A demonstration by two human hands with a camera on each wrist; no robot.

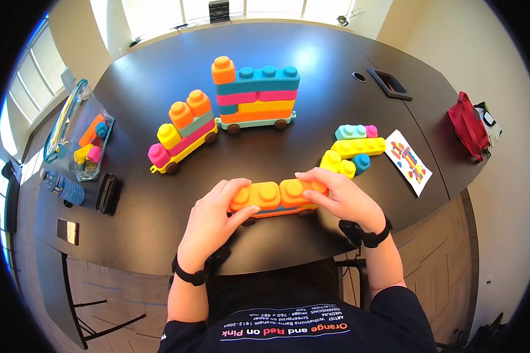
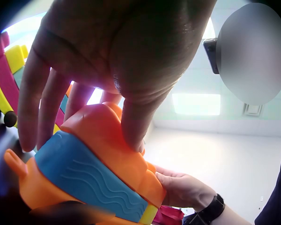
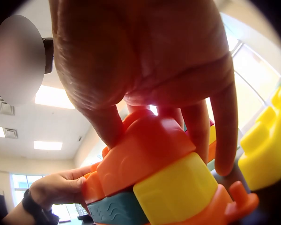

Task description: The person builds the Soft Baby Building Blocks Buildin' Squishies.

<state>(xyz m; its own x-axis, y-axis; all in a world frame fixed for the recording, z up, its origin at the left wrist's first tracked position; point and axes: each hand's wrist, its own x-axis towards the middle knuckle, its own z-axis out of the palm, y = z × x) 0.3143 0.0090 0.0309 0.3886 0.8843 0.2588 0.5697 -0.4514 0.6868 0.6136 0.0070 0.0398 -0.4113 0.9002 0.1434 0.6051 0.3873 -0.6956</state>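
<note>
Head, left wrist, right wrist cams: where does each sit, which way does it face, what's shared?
Head: on the head, facing forward and down at the orange-topped block car on the table; left hand, right hand and dark shirt show.
Left wrist: on that wrist, looking past the left hand to the car's blue block; right hand and blurred head show too.
Right wrist: on that wrist, looking past the right hand to the car's yellow block; left hand and blurred head show too.
Shared: both wrist views catch the car, both hands and ceiling.

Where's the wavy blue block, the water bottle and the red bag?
Wavy blue block (image 2: 91, 173), left wrist view, its wavy side.
Water bottle (image 1: 65, 187), head view, its middle.
Red bag (image 1: 469, 126), head view, its red side.
</note>
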